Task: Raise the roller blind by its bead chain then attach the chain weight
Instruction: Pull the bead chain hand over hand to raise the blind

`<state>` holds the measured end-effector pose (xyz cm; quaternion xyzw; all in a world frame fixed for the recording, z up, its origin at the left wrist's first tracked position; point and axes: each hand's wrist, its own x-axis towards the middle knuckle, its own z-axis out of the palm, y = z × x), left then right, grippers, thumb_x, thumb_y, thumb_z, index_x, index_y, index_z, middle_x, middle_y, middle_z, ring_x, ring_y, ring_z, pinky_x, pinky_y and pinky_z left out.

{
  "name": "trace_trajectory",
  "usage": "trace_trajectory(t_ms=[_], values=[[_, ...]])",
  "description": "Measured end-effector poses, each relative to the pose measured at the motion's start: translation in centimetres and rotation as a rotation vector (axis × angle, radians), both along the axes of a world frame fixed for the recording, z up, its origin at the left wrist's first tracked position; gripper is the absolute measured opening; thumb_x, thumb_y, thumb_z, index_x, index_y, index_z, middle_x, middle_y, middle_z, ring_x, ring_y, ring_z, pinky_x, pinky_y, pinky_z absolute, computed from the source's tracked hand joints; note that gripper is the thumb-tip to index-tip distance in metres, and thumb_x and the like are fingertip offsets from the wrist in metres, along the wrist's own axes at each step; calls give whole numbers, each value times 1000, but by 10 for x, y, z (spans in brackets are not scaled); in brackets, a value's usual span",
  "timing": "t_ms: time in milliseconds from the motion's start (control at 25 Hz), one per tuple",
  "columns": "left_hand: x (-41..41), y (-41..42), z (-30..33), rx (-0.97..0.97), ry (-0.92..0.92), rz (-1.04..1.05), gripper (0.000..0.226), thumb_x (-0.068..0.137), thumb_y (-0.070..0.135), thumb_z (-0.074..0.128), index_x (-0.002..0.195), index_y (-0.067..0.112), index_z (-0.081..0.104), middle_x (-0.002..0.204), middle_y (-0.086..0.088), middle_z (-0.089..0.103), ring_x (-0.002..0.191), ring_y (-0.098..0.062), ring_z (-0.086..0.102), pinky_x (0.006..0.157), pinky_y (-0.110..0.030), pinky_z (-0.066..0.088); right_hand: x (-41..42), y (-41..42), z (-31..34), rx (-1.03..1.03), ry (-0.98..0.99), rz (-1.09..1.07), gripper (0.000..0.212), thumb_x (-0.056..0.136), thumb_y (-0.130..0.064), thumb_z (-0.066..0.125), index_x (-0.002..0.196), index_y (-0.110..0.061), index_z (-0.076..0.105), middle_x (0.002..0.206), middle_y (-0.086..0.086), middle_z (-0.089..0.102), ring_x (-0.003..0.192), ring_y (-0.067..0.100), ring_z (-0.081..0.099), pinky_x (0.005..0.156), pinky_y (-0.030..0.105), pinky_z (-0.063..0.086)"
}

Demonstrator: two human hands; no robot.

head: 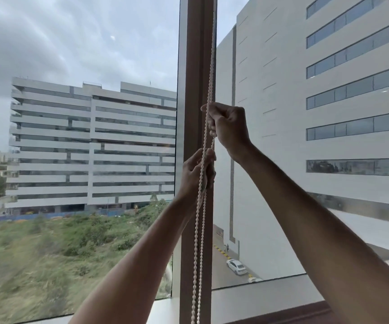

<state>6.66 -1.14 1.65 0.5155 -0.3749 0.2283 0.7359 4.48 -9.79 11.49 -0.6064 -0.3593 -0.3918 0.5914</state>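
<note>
Head view, the only one given, looks out through a tall window with a brown mullion (pixel 197 66) running down the middle, and the bead chain (pixel 199 230) hangs in front of it as a loop of two pale strands that leave the picture at top and bottom. Right hand (pixel 227 126) is the higher one, fingers curled tight into a fist around the chain near the mullion; left hand (pixel 194 174) sits just below it, thumb and fingers pinched narrowly on the strands, though whether each hand has one strand or both I cannot tell. Only a dark sliver in the top right corner might be the roller blind's edge, and that is too little to be sure of; both panes are open to the buildings (pixel 90 146) outside, so my reading is that the raising is well along or nearly done. No chain weight shows anywhere. Risks from here: if a hand clamps both strands together, the loop will lock and a hard pull could strain the clutch or snap a bead link; pulling at an angle away from the mullion could jump the chain off its sprocket; loosening both hands at once could let the blind creep down; and the weight, out of sight, must be found before attaching.
</note>
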Motion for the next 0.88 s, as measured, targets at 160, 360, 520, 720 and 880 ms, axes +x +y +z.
trace_trajectory(t_ms=[160,360,520,720,880], values=[[6,-2,-51,9,69,64,27,104,18,49,78,12,53,44,6,37,32,-5,30,34,-15,25,13,-3,-51,2,38,-18,24,101,-9,53,84,-9,70,48,-8,47,44,11,36,44,22,30],[7,-6,-102,23,163,101,24,103,16,50,81,5,53,50,-4,31,36,-8,24,35,-17,21,23,-9,-110,-2,85,-55,21,101,-9,54,92,-3,72,51,3,46,44,12,36,44,18,32],[9,-13,-135,26,212,94,28,102,14,51,75,10,55,45,2,35,34,-7,26,36,-16,22,25,-15,-143,7,114,-99,20,100,-7,55,95,3,72,42,-18,53,41,-4,49,47,5,38],[8,-12,-175,66,286,71,29,101,18,53,72,16,57,46,5,36,35,-7,27,36,-17,24,24,-18,-186,-7,143,-114,19,99,-8,56,91,-4,73,41,-16,48,38,-1,43,47,3,37],[0,-7,-203,93,363,25,27,96,26,58,70,23,61,52,2,33,42,-8,27,43,-27,19,22,-16,-218,-34,146,-168,21,97,-18,55,87,-14,73,58,-9,67,54,9,65,55,21,54]])
